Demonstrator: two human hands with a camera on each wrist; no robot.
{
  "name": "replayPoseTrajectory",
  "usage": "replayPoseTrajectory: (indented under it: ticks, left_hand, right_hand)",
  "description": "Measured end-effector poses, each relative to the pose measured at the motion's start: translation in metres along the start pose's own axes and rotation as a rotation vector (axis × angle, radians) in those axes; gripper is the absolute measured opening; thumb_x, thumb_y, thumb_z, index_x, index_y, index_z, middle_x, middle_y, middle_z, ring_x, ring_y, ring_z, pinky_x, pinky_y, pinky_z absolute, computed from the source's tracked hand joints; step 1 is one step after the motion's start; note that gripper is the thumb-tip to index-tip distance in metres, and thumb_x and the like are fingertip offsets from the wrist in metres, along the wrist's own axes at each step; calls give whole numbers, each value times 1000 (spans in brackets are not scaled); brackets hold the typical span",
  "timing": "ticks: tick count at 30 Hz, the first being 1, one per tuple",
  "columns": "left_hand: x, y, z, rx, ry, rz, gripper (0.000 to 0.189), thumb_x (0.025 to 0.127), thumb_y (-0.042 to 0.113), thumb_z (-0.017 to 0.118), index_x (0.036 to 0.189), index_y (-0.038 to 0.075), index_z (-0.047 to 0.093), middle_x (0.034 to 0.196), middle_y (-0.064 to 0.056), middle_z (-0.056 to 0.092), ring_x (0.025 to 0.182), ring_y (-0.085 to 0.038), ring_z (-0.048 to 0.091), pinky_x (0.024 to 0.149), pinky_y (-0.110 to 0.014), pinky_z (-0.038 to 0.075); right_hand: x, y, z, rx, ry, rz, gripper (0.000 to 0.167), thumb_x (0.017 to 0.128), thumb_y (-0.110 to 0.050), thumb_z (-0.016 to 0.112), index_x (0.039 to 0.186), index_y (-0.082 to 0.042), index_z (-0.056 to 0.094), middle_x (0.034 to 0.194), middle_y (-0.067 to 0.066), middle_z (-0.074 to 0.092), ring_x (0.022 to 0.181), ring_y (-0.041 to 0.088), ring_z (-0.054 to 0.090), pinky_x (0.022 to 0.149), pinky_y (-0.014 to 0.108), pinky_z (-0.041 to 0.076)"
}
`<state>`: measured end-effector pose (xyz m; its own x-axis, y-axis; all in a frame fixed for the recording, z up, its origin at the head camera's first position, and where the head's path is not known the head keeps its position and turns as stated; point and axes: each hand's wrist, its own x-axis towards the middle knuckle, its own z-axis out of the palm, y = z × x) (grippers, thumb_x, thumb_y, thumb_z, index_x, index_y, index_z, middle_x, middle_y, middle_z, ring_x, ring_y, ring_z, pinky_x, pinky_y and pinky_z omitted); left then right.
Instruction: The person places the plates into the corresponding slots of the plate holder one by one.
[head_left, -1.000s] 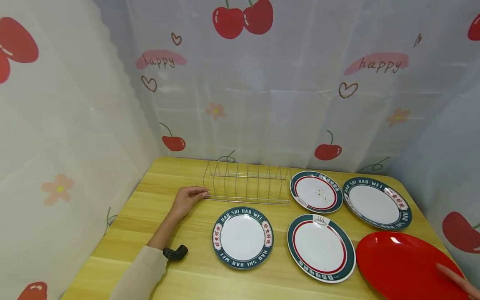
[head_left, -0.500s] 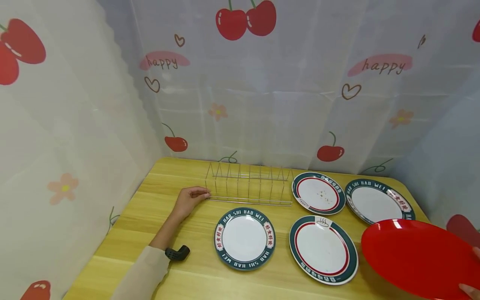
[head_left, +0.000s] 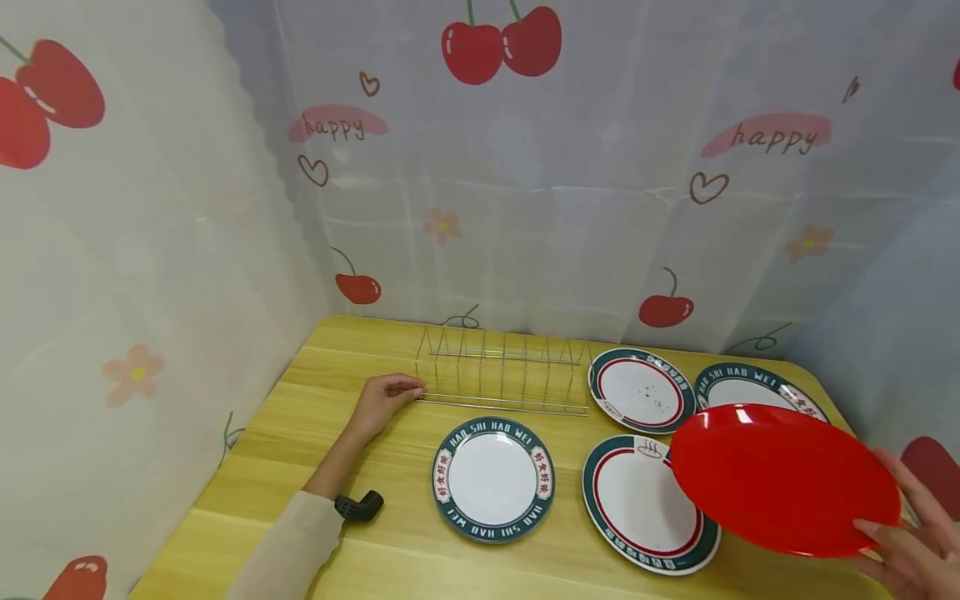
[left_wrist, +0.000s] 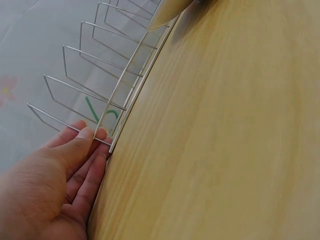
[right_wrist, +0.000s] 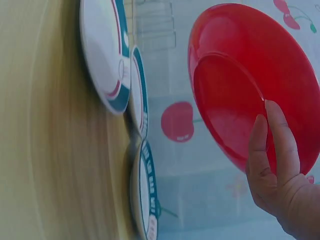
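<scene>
My left hand [head_left: 381,404] pinches the left front end of a silver wire dish rack [head_left: 502,406]. In the left wrist view, its thumb and fingers close round the rack's end wires [left_wrist: 102,122]. At the right, my right hand [head_left: 918,533] holds a red oval plate [head_left: 780,479] by its right edge, with the thumb on top. That plate is raised and tilted above the table, partly covering two plates in the head view. In the right wrist view, fingers [right_wrist: 285,155] lie against the red plate's underside [right_wrist: 225,90]. No plate stands in the rack.
A round green-rimmed plate [head_left: 492,479] lies in front of the rack. To its right lies a red-ringed plate [head_left: 637,500], with a speckled plate [head_left: 637,387] behind and an oval plate [head_left: 738,390] at back right. A patterned curtain [head_left: 510,208] rises behind the wooden table [head_left: 405,517].
The red plate has come up off the table at the right and moved leftward in my right hand, over the neighbouring plates. My left hand keeps its place on the rack.
</scene>
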<state>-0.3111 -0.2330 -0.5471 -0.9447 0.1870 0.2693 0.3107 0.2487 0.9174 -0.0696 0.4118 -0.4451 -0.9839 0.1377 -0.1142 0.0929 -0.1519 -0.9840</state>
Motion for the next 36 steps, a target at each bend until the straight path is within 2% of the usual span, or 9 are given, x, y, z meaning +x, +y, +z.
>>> replayPoseTrajectory:
  ticks: [4,12,20,24,28,31,32,36]
  left_hand:
    - [0,0,0,8,-1,-12,15,92,11,75,104,3,78,101,-13,76,92,-22,73,78,-23,59]
    - [1,2,-1,40,0,-29,14,92,15,75,104,9,79,101,-5,77,93,-18,73,80,-26,59]
    - [0,0,1,25,7,-11,14,92,12,76,104,5,79,100,-10,77,92,-20,73,78,-24,59]
    - [-2,-4,3,-2,-8,-16,15,91,10,76,104,2,78,100,-13,76,91,-21,74,77,-24,59]
    - [-3,-6,5,3,-16,-19,14,91,10,76,103,3,79,100,-12,76,91,-21,73,76,-24,59]
    - [-2,-5,4,6,-14,-8,12,91,9,75,102,5,79,99,-10,76,91,-20,73,77,-24,59]
    - [-3,1,4,13,-11,-8,12,92,7,74,102,3,78,100,-12,76,92,-22,73,78,-26,60]
    - [-1,5,2,30,-9,-3,14,93,6,73,105,0,77,102,-14,76,95,-29,73,80,-29,60]
  right_hand:
    - [6,-10,22,-23,-53,38,72,108,-6,42,156,-51,11,123,-30,42,89,2,66,68,39,63]
    - [21,-32,65,-125,-196,-50,73,107,-2,43,161,-40,12,136,-18,35,100,5,64,73,37,63]
    - [43,-52,103,64,-353,-111,65,106,5,39,159,-28,24,143,-7,48,109,18,67,78,47,61]
    - [51,-58,123,97,-356,-75,64,105,4,41,157,-30,29,142,-9,47,110,16,66,79,48,60]
    - [58,-63,144,43,-312,-47,66,104,1,48,157,-33,27,139,-9,44,108,13,66,79,45,61]
    - [65,-69,162,-14,-309,-61,68,104,-2,52,159,-33,25,138,-5,44,108,14,65,79,43,61]
    - [67,-72,169,-30,-313,-65,69,104,-3,53,159,-33,24,137,-4,44,108,13,65,80,43,61]
    - [74,-80,196,-96,-329,-105,72,103,-9,58,160,-35,24,141,0,44,112,14,62,81,44,60]
